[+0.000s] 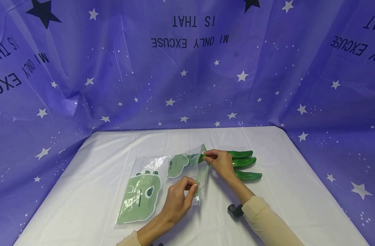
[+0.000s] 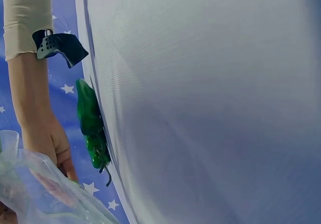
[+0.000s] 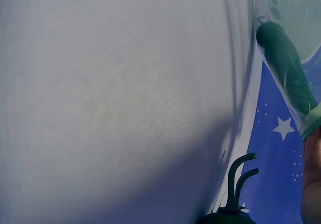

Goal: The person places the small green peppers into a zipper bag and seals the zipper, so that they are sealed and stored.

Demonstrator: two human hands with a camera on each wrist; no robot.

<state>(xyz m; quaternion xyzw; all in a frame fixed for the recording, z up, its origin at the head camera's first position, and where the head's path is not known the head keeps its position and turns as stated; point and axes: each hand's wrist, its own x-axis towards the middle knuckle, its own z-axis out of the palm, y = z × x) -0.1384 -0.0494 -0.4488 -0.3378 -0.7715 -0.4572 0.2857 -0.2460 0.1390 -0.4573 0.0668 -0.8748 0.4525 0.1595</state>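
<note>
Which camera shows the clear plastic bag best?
The head view: the bag shows nearly whole, though the left hand covers part. The left wrist view has only a portion at lower left; the right wrist view, a portion at upper right.

A white tablecloth (image 1: 301,191) is lying flat, showing faint creases; a violet-blue curtain (image 1: 206,92) is hanging in soft folds behind it and along both sides; white stars (image 1: 242,76) are scattering across the curtain; bigger dark stars (image 1: 44,13) are sitting near the top; black lettering (image 1: 169,42) is running upside down.
</note>
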